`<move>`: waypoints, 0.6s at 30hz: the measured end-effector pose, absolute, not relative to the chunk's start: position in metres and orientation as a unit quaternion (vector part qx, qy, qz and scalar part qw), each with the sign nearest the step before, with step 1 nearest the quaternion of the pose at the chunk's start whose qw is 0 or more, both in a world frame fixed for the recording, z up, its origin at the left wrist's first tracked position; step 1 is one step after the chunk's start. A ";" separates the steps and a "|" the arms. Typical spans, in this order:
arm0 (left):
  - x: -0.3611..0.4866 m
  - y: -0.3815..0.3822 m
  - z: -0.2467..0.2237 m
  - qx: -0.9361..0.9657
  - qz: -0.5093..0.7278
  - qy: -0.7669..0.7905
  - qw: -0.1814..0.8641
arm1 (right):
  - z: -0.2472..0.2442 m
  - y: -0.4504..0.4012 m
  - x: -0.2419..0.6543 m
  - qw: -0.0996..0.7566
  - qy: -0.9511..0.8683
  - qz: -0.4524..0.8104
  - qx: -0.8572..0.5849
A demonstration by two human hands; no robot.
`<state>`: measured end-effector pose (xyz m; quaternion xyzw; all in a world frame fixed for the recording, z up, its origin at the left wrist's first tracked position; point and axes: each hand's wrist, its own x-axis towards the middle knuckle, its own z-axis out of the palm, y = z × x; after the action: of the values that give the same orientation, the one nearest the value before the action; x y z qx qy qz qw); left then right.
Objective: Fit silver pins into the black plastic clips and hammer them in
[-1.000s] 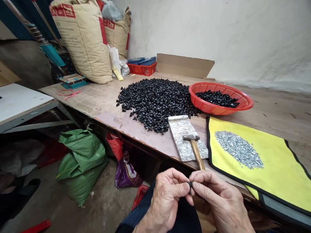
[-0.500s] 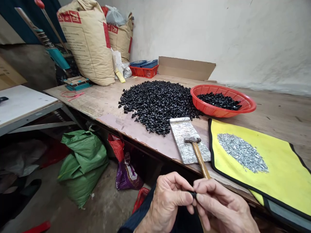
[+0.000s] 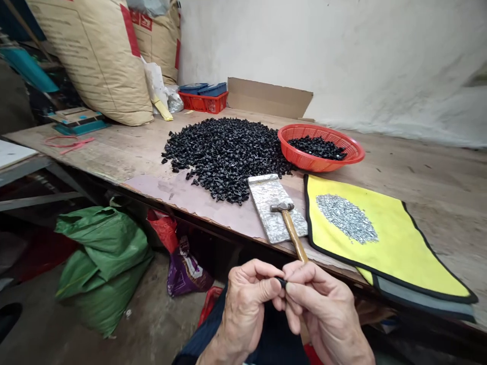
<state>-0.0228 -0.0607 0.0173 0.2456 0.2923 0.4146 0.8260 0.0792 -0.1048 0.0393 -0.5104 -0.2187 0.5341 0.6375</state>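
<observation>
Between the fingertips of both hands is a small black part [image 3: 282,282], mostly covered by the fingers. My left hand [image 3: 251,299] pinches one end of it, and my right hand [image 3: 319,299] grips the other end. Just beyond the hands, a hammer [image 3: 291,228] with a wooden handle rests its head on a scuffed metal plate [image 3: 266,197] at the table's edge. Behind the plate spreads a big heap of small black parts [image 3: 224,154]. Small silvery metal pieces [image 3: 346,218] lie in a pile on a yellow cloth [image 3: 403,253] to the right.
A red plastic basket [image 3: 323,162] holding more black parts stands beside the heap. Large paper sacks [image 3: 95,61], a red crate [image 3: 203,103] with blue lids and a cardboard strip [image 3: 266,97] line the back. Below the table are a green sack [image 3: 104,258] and a purple bag [image 3: 188,274].
The view has turned to the right, so the scene sits further left. Both hands still hold the small black part together in front of the table.
</observation>
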 end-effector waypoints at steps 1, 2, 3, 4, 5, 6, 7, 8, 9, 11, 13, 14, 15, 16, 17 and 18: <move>-0.022 -0.060 0.016 0.243 0.417 0.295 0.825 | 0.036 -0.105 0.080 0.638 -0.222 0.530 -0.513; -0.022 -0.060 0.015 0.243 0.415 0.297 0.825 | 0.034 -0.104 0.082 0.636 -0.224 0.528 -0.516; -0.022 -0.060 0.014 0.247 0.409 0.295 0.828 | 0.033 -0.105 0.084 0.634 -0.225 0.527 -0.519; -0.021 -0.059 0.014 0.252 0.401 0.291 0.831 | 0.032 -0.105 0.085 0.630 -0.225 0.532 -0.519; -0.022 -0.059 0.015 0.258 0.392 0.284 0.836 | 0.034 -0.106 0.087 0.628 -0.223 0.537 -0.517; -0.022 -0.058 0.016 0.266 0.383 0.274 0.841 | 0.036 -0.107 0.088 0.628 -0.221 0.542 -0.513; -0.023 -0.057 0.017 0.275 0.376 0.265 0.844 | 0.038 -0.107 0.089 0.628 -0.219 0.546 -0.509; -0.023 -0.057 0.019 0.283 0.372 0.258 0.846 | 0.041 -0.108 0.089 0.628 -0.214 0.549 -0.507; -0.024 -0.057 0.020 0.286 0.370 0.255 0.846 | 0.045 -0.109 0.088 0.629 -0.209 0.551 -0.507; -0.024 -0.057 0.020 0.279 0.373 0.253 0.848 | 0.050 -0.109 0.085 0.630 -0.198 0.550 -0.512; -0.023 -0.058 0.019 0.254 0.382 0.246 0.854 | 0.054 -0.109 0.082 0.629 -0.193 0.548 -0.516; -0.023 -0.059 0.018 0.242 0.384 0.242 0.857 | 0.055 -0.109 0.081 0.626 -0.193 0.550 -0.519; -0.022 -0.060 0.017 0.235 0.386 0.239 0.860 | 0.055 -0.109 0.081 0.619 -0.194 0.554 -0.522; -0.021 -0.061 0.015 0.231 0.387 0.239 0.860 | 0.054 -0.109 0.082 0.609 -0.196 0.559 -0.527; -0.020 -0.061 0.014 0.231 0.387 0.243 0.859 | 0.054 -0.109 0.083 0.599 -0.198 0.565 -0.532; -0.020 -0.062 0.014 0.232 0.387 0.249 0.857 | 0.052 -0.109 0.085 0.588 -0.200 0.570 -0.538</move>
<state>-0.0197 -0.0618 0.0138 0.2324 0.2487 0.3869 0.8570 0.0851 -0.1092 0.0525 -0.5377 -0.2005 0.5697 0.5883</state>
